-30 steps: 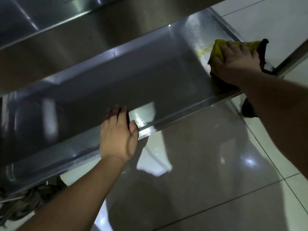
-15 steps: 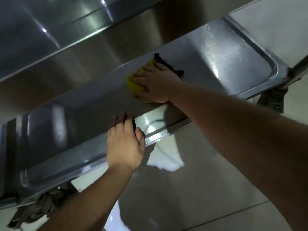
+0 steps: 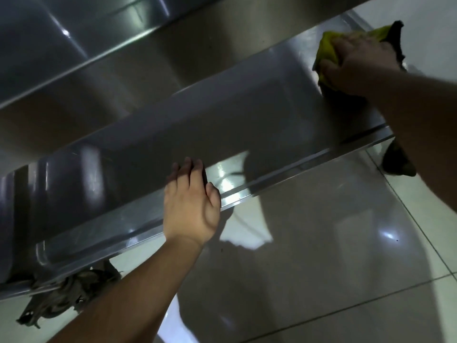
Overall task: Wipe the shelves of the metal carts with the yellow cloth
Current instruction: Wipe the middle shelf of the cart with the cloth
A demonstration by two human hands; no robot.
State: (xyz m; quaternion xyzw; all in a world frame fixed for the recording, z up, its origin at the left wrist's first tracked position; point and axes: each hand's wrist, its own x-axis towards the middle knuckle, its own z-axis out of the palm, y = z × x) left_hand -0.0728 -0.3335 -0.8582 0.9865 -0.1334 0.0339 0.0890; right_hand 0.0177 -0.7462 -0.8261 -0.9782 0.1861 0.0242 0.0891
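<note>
In the head view, a steel shelf (image 3: 222, 125) of a metal cart runs slantwise from the near left to the far right, its raised near rim catching bright glints. The right hand (image 3: 358, 60) lies at the far right end of this shelf, its fingers curled over the yellow cloth (image 3: 327, 49) and gripping it against the metal; the cloth bunches out to the left of the fingers, and a dark edge of it shows beyond the hand on the far side. The left hand (image 3: 191, 206) rests on the near rim around the middle of the shelf, fingers fairly straight and reaching over onto the steel, thumb lying along the rim, holding nothing. The two hands are well apart. A higher shelf (image 3: 74, 45) of the cart crosses the upper left. Below the near left corner hangs a grey caster (image 3: 64, 293), and another dark caster (image 3: 395, 162) shows under the right end, partly behind the right forearm. Glossy floor tiles (image 3: 321, 268) fill the near right.
</note>
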